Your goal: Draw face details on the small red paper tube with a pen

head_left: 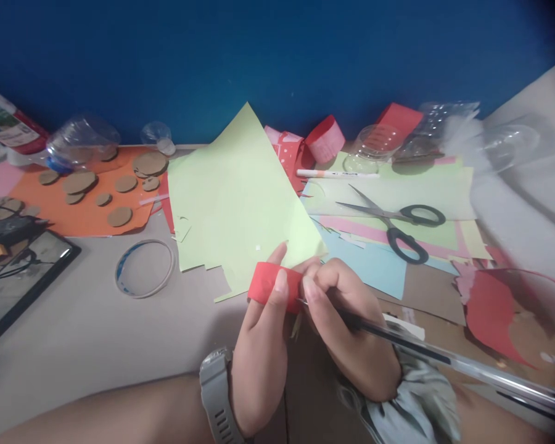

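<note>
A small red paper piece (264,282) is pinched between the thumb and fingers of my left hand (266,333), low in the middle of the head view. My right hand (346,327) is closed round a black and clear pen (448,359), its tip at the red paper's right edge. The pen's back end points to the lower right. Just beyond both hands lies a large pale green sheet (235,185) with cut edges. Black-handled scissors (388,219) rest half open on papers to the right.
A tape roll (145,295) lies left of the hands. Cardboard discs (79,182) sit on orange paper (92,223), near a plastic bottle (83,140). At the far left is a black-edged tablet (32,290). A marker (337,174) and red paper rings (324,139) are behind, against a blue wall.
</note>
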`<action>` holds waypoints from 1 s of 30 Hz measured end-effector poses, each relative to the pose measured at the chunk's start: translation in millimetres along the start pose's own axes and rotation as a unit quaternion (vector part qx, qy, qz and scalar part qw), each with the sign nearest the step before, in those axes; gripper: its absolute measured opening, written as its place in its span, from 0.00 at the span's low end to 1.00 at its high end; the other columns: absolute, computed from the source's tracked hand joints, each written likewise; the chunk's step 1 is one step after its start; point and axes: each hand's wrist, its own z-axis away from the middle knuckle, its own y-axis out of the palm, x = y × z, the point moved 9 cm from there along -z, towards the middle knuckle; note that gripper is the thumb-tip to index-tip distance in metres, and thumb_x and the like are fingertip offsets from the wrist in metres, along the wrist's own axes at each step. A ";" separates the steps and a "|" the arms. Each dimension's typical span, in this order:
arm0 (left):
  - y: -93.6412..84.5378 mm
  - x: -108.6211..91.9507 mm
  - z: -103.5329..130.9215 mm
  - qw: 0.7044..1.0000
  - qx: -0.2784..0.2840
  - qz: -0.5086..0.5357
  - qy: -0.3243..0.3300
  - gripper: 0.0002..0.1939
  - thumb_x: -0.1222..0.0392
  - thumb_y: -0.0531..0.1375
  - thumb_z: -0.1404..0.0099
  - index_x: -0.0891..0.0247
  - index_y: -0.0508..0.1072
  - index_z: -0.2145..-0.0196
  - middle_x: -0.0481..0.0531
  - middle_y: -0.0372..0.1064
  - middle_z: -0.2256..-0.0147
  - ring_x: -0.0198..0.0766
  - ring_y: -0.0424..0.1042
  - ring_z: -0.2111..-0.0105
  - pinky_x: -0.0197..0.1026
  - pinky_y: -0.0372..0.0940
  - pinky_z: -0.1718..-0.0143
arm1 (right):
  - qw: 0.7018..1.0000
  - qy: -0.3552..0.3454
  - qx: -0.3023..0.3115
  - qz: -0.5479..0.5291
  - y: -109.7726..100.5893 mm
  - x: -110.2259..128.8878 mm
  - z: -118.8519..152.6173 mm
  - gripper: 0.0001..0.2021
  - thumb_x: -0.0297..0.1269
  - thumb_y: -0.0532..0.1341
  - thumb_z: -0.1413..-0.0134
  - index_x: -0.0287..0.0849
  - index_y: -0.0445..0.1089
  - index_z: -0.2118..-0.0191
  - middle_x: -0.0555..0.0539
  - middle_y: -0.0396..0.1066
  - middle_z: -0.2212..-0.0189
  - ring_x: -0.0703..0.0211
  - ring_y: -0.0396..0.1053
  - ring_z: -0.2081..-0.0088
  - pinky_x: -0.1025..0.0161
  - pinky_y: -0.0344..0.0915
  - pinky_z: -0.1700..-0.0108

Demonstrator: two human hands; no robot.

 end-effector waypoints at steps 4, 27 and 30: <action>-3.9 2.1 0.3 1.000 -0.011 -0.019 -0.002 0.28 0.41 0.62 0.23 0.43 0.71 0.29 0.48 0.82 0.42 0.49 0.73 0.33 0.52 0.61 0.27 | 1.000 -0.006 0.003 0.019 0.2 0.9 -0.9 0.16 0.39 0.56 0.21 0.48 0.58 0.67 0.52 0.62 0.71 0.56 0.64 0.67 0.58 0.59 0.66; -5.6 -2.2 2.2 0.999 -0.025 -0.043 0.016 0.34 0.39 0.65 0.26 0.41 0.67 0.27 0.48 0.76 0.34 0.54 0.67 0.28 0.56 0.55 0.23 | 1.000 -0.020 -0.012 0.009 -2.0 8.2 0.6 0.16 0.34 0.57 0.22 0.47 0.59 0.68 0.54 0.62 0.71 0.61 0.60 0.71 0.62 0.58 0.69; -5.9 -2.7 2.6 0.998 -0.034 -0.049 0.009 0.35 0.38 0.63 0.25 0.43 0.65 0.25 0.50 0.77 0.35 0.55 0.68 0.28 0.56 0.57 0.23 | 1.000 -0.019 -0.011 0.018 -1.8 7.3 1.9 0.16 0.34 0.56 0.22 0.47 0.58 0.67 0.54 0.62 0.71 0.61 0.60 0.71 0.61 0.58 0.68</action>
